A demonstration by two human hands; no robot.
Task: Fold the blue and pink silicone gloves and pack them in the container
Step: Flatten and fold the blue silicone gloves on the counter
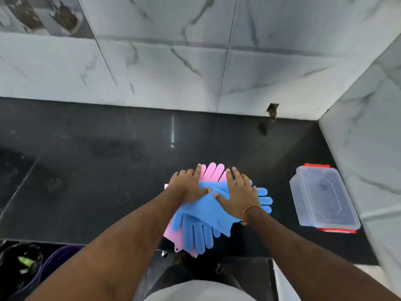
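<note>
Blue silicone gloves (206, 216) lie crossed in a pile on top of pink silicone gloves (211, 171) near the front edge of the black counter. Pink fingers stick out at the far side and a pink cuff shows under the blue fingers at the near side. My left hand (186, 185) lies flat on the left of the pile, fingers straight. My right hand (239, 192) presses flat on the blue gloves beside it. A clear plastic container (303, 211) with red clips stands open and empty to the right, apart from the gloves.
The black counter (97, 170) runs back to a marble-tiled wall (173, 61), with another tiled wall (373, 137) close behind the container at the right. Below the counter's front edge at lower left stands a purple bucket (58, 259) beside dark bags.
</note>
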